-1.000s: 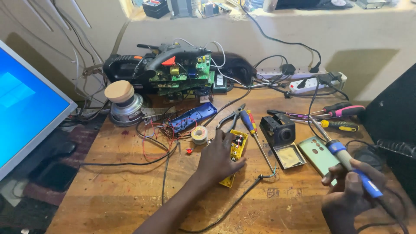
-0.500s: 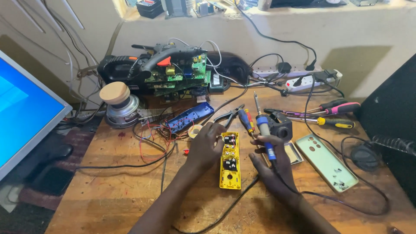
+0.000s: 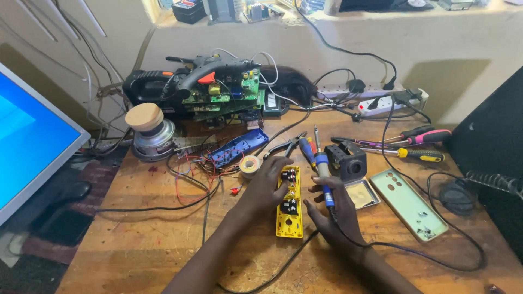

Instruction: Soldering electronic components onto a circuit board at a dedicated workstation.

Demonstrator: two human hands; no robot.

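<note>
- I see the yellow circuit board [image 3: 290, 202] lying flat on the wooden workbench [image 3: 141, 239], long axis running away from me, near the middle of the bench.
- My left hand [image 3: 268, 184] rests on the board's left edge — fingers curled over its upper half, pressing it down on the bench rather than lifting it.
- My right hand [image 3: 332, 215] sits just right of the board, closed around the blue-handled soldering iron [image 3: 321, 171]. The iron is held upright with its metal tip pointing away from me, above the board's far end; its black cord [image 3: 414, 253] trails off to the right across the bench.
- I cannot tell whether the right thumb touches the board's edge.
- Just beyond the left hand: a small spool of solder [image 3: 250, 165], a blue circuit board [image 3: 238, 147] with red wires [image 3: 188, 174], and pliers [image 3: 289, 144].
- Right of the iron: a black cube-shaped holder [image 3: 346, 159], a small square tin [image 3: 360, 194] and a pale green phone back cover [image 3: 415, 204].
- Further right: screwdrivers [image 3: 419, 144] with pink and yellow handles, lying well apart from both hands.
- Far edge: a stack of green circuit boards [image 3: 226, 98] and a white power strip [image 3: 381, 103].
- Left edge: a lit blue monitor [image 3: 27, 136].
</note>
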